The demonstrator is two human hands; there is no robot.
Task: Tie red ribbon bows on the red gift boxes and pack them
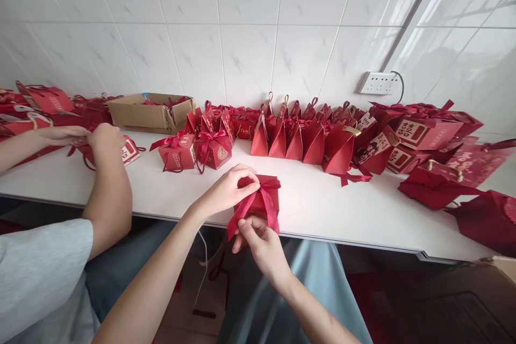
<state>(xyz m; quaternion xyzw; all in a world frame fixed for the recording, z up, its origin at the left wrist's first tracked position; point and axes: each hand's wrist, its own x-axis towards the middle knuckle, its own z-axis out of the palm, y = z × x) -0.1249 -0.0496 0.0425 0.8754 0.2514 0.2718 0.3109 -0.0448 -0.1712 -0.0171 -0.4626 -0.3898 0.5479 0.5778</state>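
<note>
A small red gift box (263,179) sits at the table's front edge, with a glossy red ribbon (269,204) tied in a bow on it. My left hand (230,189) reaches over the box's left side, thumb and fingertips pinched on the ribbon near its knot. Lower down, my right hand (261,247) is closed on a hanging part of the same ribbon, thumb against the fingers. The ribbon and my hands hide much of the box's front.
Red gift boxes with bows (177,153) stand left of centre, beside a cardboard box (141,113). Folded red boxes (314,142) line up behind. More boxes and bags (427,131) pile up right. At left, another person's hands (105,140) handle a red item on the white table (346,209).
</note>
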